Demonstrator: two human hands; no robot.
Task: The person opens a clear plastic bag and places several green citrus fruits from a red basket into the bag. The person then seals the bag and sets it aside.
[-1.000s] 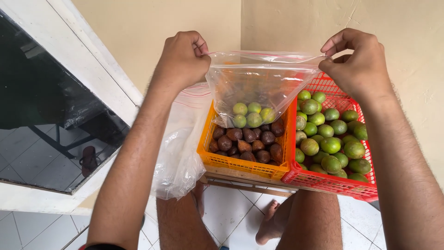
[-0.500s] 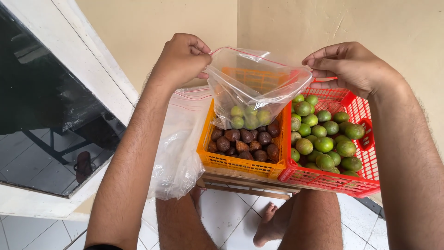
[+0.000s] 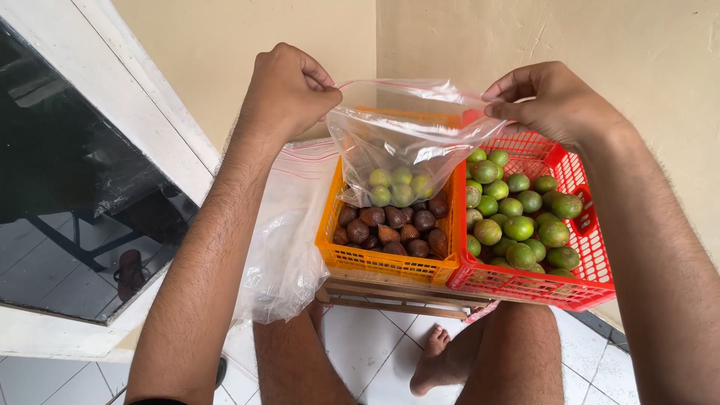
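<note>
Clear zip bag (image 3: 409,142) (limes (image 3: 397,185) inside)

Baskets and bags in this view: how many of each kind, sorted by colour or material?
Orange plastic basket of brown scaly fruit: 1
Red plastic basket of green limes: 1
Clear plastic zip bag holding a few limes, gripped by left hand and right hand: 1
Spare clear plastic bags hanging beside the baskets: count cannot be told
Total countable: 3

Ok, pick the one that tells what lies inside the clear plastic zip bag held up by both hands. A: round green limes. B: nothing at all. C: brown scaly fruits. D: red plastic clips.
A: a few round green limes sit at the bottom of the clear plastic zip bag, held at its top by the left hand and right hand.
</note>
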